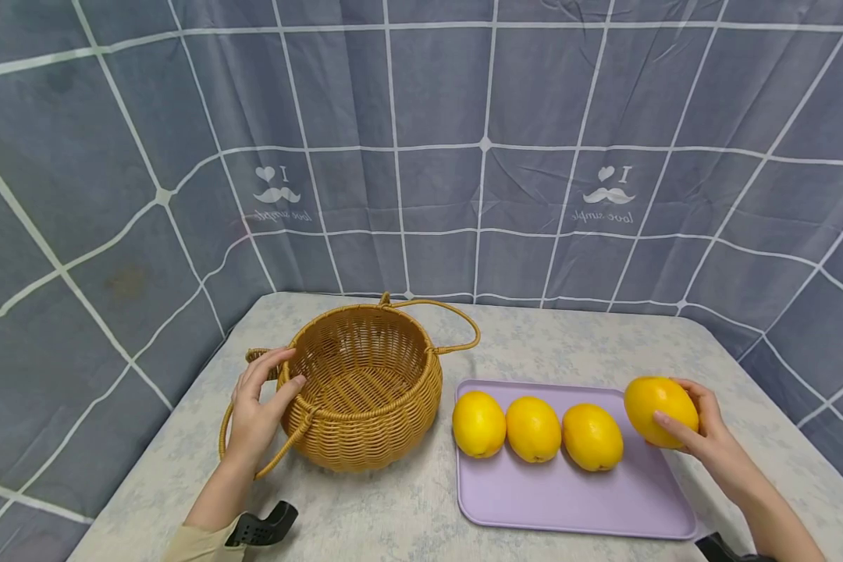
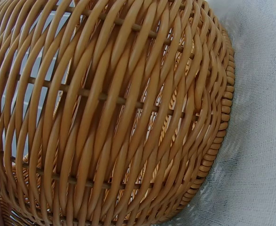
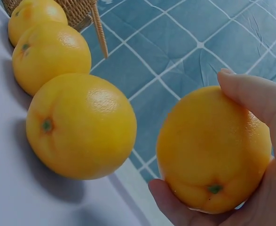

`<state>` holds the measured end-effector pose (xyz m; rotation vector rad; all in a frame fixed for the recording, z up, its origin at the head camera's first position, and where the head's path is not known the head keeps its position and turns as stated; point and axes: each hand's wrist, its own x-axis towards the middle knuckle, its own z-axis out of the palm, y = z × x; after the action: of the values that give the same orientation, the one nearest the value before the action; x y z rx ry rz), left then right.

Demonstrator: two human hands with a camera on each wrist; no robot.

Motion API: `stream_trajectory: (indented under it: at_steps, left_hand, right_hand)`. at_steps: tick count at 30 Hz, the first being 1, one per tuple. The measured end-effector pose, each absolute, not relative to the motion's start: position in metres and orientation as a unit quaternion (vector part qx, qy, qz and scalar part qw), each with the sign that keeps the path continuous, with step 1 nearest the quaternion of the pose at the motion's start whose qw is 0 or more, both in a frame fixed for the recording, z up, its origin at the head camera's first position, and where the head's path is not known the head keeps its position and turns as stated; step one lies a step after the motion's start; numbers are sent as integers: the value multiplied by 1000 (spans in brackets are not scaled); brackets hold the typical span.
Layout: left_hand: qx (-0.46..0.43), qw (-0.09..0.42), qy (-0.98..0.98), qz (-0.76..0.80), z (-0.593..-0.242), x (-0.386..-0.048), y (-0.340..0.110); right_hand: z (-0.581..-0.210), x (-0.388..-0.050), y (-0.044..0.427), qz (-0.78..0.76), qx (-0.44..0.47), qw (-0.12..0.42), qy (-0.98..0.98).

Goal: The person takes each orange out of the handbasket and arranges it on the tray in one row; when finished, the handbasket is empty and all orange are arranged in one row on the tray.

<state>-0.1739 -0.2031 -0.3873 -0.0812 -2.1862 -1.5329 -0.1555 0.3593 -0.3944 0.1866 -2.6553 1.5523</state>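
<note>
My left hand (image 1: 256, 410) holds the left side of a round wicker basket (image 1: 372, 425), its thumb and fingertips over the rim. Woven cane of the basket wall (image 2: 114, 113) fills most of the left wrist view, where only a bit of the hand shows at the lower left. Between thumb and fingers, my right hand (image 1: 713, 437) grips an orange (image 1: 656, 410) above the right end of a light purple tray (image 1: 569, 499). The right wrist view shows this held orange (image 3: 213, 150) apart from the others. Three more oranges (image 1: 534, 429) lie in a row on the tray.
The basket stands on a pale patterned tabletop (image 1: 372, 515), left of the tray. Its looped handles (image 1: 464, 316) stick out at both sides. A grey-blue cloth with white grid lines (image 1: 435, 187) hangs behind the table and along both sides.
</note>
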Motion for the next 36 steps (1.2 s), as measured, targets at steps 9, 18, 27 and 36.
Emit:
stream_trajectory:
  at_steps: [9, 18, 27, 36]
  left_hand:
    - [-31, 236, -796, -557, -388, -175, -203]
    - [-33, 234, -794, -560, -388, -175, -203]
    - [-27, 235, -798, -554, -388, -175, -203]
    - [-28, 234, -797, -557, -388, -174, -203]
  right_hand:
    - [-407, -157, 362, 528, 51, 35, -847]
    - [-418, -156, 363, 530, 17, 26, -847]
    - [-424, -154, 365, 499, -18, 8, -867]
    - [-428, -152, 358, 467, -30, 31, -883]
